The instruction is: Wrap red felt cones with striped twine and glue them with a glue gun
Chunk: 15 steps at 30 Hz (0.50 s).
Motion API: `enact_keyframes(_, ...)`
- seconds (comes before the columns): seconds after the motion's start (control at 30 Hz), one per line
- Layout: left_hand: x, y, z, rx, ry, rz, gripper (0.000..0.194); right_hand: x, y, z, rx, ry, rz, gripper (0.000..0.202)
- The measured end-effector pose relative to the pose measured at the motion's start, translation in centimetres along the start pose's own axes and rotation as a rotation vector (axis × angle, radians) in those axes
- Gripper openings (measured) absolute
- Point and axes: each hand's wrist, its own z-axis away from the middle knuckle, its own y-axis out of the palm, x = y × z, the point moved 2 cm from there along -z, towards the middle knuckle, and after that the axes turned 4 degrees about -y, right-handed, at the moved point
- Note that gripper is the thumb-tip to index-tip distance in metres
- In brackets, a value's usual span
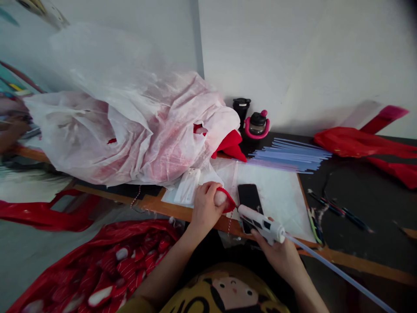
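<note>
Near the frame's lower centre, the left hand [206, 206] has its fingers closed around a small red-and-white fabric piece [228, 201]. The right hand's [282, 256] fingers grip a white glue gun [260, 222] (its tip nearly meets the red edge).

head-worn camera, facing forward and down, table within arm's reach

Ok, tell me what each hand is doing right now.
Left hand: closed on a small red and white piece.
Right hand: closed around a white glue gun.
</note>
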Motion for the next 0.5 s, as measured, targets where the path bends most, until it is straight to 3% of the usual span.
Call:
enact_keyframes(0.3,-0.01,-0.2,-0.14,-0.007,-0.018,-0.001,0.042,0.61,-0.52,0.05,0.083,-0.001,0.032,0.025)
enact_keyframes(0.5,-0.01,-0.39,-0.01,-0.029,-0.01,0.007,0.041,0.59,-0.64,0.04,0.062,-0.023,0.076,0.027)
